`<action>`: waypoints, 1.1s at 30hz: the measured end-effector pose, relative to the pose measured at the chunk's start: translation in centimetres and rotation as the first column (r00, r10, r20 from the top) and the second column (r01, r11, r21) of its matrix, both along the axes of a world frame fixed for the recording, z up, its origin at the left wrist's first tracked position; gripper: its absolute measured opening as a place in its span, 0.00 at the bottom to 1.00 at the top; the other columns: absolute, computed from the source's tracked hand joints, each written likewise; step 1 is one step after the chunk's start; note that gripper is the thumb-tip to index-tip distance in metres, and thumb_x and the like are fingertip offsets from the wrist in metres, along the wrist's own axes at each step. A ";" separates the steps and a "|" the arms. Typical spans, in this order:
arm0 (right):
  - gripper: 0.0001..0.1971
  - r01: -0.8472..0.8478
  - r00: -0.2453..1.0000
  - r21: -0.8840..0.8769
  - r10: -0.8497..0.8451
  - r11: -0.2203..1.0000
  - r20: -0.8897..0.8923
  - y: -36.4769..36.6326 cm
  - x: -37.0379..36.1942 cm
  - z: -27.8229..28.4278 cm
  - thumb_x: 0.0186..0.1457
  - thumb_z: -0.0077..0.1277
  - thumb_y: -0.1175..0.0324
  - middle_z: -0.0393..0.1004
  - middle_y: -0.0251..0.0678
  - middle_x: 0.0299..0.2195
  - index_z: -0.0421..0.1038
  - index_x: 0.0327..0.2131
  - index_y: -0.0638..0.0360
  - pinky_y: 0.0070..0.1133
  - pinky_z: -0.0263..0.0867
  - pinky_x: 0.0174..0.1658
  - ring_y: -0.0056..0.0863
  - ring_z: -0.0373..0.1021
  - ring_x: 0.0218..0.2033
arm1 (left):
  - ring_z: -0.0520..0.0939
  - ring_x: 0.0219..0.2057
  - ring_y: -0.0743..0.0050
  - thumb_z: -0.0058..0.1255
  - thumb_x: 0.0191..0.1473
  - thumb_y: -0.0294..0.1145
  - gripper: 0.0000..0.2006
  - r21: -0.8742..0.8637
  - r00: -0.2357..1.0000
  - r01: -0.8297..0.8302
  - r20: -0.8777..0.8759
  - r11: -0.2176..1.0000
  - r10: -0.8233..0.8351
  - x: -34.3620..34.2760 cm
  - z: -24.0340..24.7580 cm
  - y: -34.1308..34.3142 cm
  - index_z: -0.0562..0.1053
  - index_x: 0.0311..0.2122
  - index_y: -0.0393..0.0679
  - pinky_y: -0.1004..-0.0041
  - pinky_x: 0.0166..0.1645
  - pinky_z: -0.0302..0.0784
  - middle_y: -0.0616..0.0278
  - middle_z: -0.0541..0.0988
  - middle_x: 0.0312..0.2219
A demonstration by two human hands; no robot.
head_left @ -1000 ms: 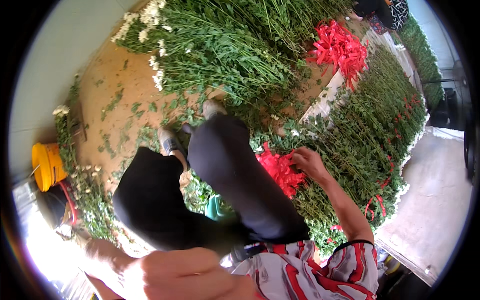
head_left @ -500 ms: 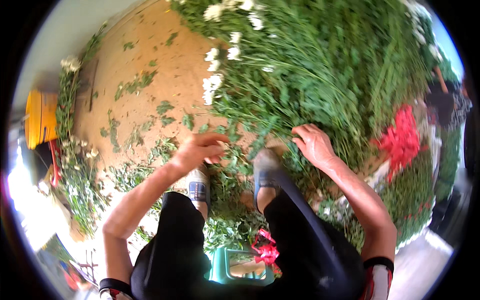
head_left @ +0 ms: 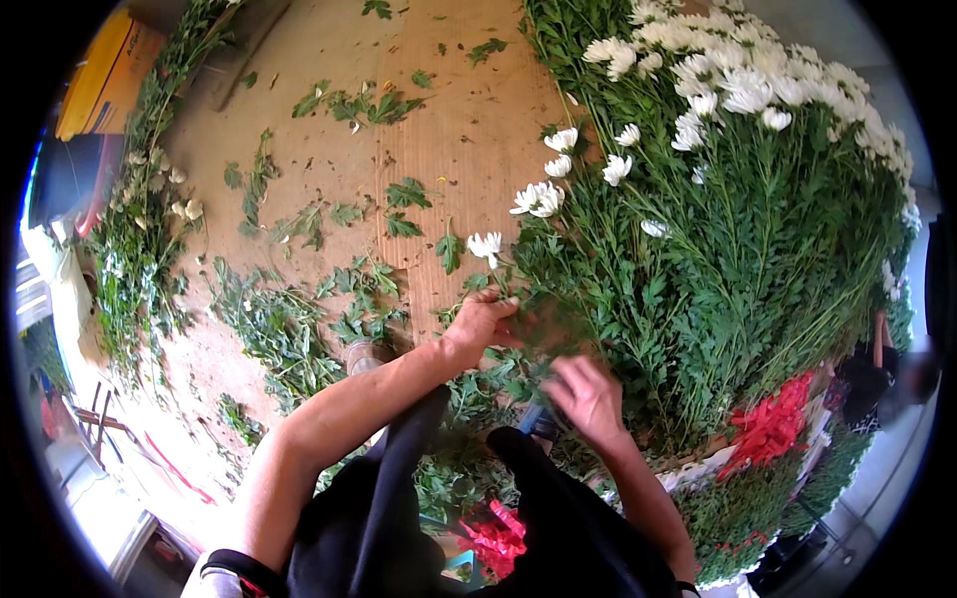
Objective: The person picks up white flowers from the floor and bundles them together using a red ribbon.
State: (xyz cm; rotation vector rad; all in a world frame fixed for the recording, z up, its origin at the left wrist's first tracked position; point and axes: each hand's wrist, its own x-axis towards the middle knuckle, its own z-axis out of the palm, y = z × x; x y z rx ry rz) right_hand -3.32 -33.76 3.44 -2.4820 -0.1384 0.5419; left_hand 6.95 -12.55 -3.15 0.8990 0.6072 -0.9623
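Observation:
My left hand [head_left: 482, 321] is closed, fingertips pinched together just below the bloom of a white chrysanthemum [head_left: 484, 247]; the stem is mostly hidden. Close by on the right, my right hand [head_left: 588, 401] is smeared by motion, so its grip does not show. Blurred green leaves [head_left: 550, 327] lie between the two hands. To the right of both spreads a big heap of leafy chrysanthemum stems [head_left: 688, 299], with a dense bank of white blooms [head_left: 748, 90] along its far side.
Torn leaves [head_left: 284, 334] litter the brown cardboard [head_left: 449, 110] on the floor. More stems run along the left, beside a yellow box [head_left: 115, 75]. Red strips [head_left: 768, 424] lie at the right, others [head_left: 493, 538] between my legs. Another person [head_left: 872, 384] is at the far right.
My hands have come together from either side, and the left now pinches a chrysanthemum. The view has shifted, showing more of the white blooms at the far right.

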 end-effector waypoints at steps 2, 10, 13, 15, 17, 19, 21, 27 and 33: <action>0.17 0.197 0.980 -0.185 -0.187 0.963 0.067 -1.2 2.9 -0.9 0.52 0.59 0.58 0.71 0.37 0.34 0.70 0.42 0.56 0.32 0.70 0.36 0.34 0.71 0.34 | 0.83 0.36 0.61 0.47 0.62 0.33 0.14 -0.028 0.994 -0.101 -0.032 0.994 0.100 0.0 -0.7 1.3 0.68 0.49 0.37 0.66 0.36 0.82 0.53 0.81 0.37; 0.09 0.337 0.941 -0.053 -0.338 0.940 -0.007 -3.9 4.7 -2.1 0.50 0.58 0.74 0.71 0.36 0.31 0.72 0.36 0.58 0.27 0.67 0.36 0.32 0.70 0.31 | 0.82 0.28 0.68 0.47 0.63 0.40 0.16 0.022 0.998 0.013 -0.057 1.000 -0.012 -0.7 0.6 4.7 0.70 0.46 0.36 0.70 0.33 0.81 0.59 0.79 0.30; 0.08 0.421 0.906 0.118 -0.412 0.900 -0.094 -2.5 2.8 -1.0 0.52 0.57 0.76 0.74 0.31 0.32 0.73 0.37 0.62 0.19 0.66 0.34 0.19 0.68 0.29 | 0.78 0.20 0.74 0.49 0.61 0.44 0.19 0.492 0.932 0.242 0.121 0.837 -0.341 0.0 2.4 6.6 0.72 0.42 0.33 0.71 0.26 0.77 0.62 0.76 0.22; 0.08 0.451 0.889 0.218 -0.413 0.865 -0.200 -2.1 1.5 -1.0 0.52 0.57 0.76 0.75 0.31 0.31 0.74 0.37 0.63 0.18 0.66 0.35 0.18 0.69 0.30 | 0.75 0.17 0.78 0.52 0.59 0.42 0.19 0.563 0.938 0.065 0.248 0.824 -0.244 -0.2 3.5 6.8 0.73 0.45 0.34 0.75 0.23 0.71 0.63 0.76 0.20; 0.09 0.436 0.898 0.275 -0.395 0.857 -0.193 -1.6 0.1 -1.5 0.52 0.58 0.75 0.75 0.31 0.30 0.74 0.39 0.63 0.17 0.66 0.36 0.17 0.69 0.29 | 0.77 0.22 0.79 0.52 0.58 0.38 0.20 0.365 0.949 0.028 0.282 0.931 -0.139 -0.2 4.4 6.5 0.71 0.50 0.35 0.75 0.25 0.73 0.60 0.79 0.28; 0.10 0.488 0.863 0.302 -0.400 0.819 -0.309 -1.2 -0.9 -1.4 0.52 0.58 0.75 0.76 0.31 0.32 0.75 0.39 0.64 0.17 0.66 0.36 0.17 0.69 0.31 | 0.79 0.39 0.73 0.52 0.59 0.35 0.24 0.069 0.938 -0.010 0.346 0.998 -0.015 -0.3 5.5 5.5 0.66 0.57 0.37 0.75 0.36 0.77 0.60 0.75 0.48; 0.10 0.522 0.836 0.307 -0.405 0.796 -0.371 -0.5 -1.8 -1.8 0.52 0.58 0.75 0.77 0.32 0.33 0.75 0.39 0.64 0.17 0.67 0.37 0.17 0.70 0.32 | 0.79 0.41 0.71 0.50 0.60 0.35 0.21 -0.048 0.930 -0.014 0.366 0.999 0.031 -0.3 5.2 4.9 0.68 0.56 0.39 0.74 0.39 0.78 0.62 0.76 0.47; 0.11 0.295 0.955 0.203 -0.294 0.934 -0.032 -0.5 -0.3 -0.6 0.52 0.57 0.74 0.75 0.36 0.34 0.75 0.40 0.62 0.22 0.68 0.36 0.25 0.72 0.32 | 0.80 0.40 0.73 0.45 0.63 0.32 0.14 -0.069 0.946 0.055 0.324 0.996 -0.030 -1.3 4.5 3.3 0.72 0.51 0.40 0.73 0.40 0.79 0.61 0.80 0.38; 0.19 0.221 0.955 -0.450 -0.099 0.865 0.278 -5.5 4.7 -2.3 0.48 0.62 0.67 0.69 0.37 0.37 0.72 0.44 0.56 0.34 0.66 0.41 0.41 0.70 0.38 | 0.83 0.35 0.70 0.46 0.64 0.36 0.15 -0.076 0.977 0.022 0.211 0.997 -0.005 -1.0 3.1 0.9 0.69 0.50 0.38 0.71 0.39 0.81 0.58 0.81 0.32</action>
